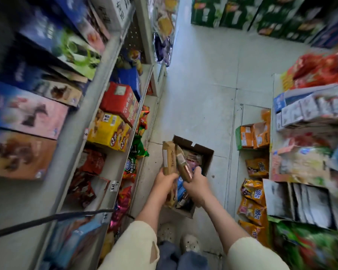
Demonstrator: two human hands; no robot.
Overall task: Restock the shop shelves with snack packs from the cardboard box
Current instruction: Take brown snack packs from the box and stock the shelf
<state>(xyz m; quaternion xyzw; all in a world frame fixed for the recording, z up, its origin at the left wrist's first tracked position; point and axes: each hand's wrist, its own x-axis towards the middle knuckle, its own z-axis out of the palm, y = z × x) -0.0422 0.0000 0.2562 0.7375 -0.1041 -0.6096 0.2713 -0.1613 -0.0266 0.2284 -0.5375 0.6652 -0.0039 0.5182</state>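
Mid-pick above the cardboard box (203, 152): left hand (164, 179) gripped a tan snack pack (168, 156), right hand (196, 184) gripped a brown pack (181, 164). Next, probably: carrying both to the left shelf (113, 168).

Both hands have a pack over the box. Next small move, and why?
Probably carry both to a shelf: left hand grips a tan pack, right hand a brown pack, both already above the cardboard box. Which shelf is unclear.
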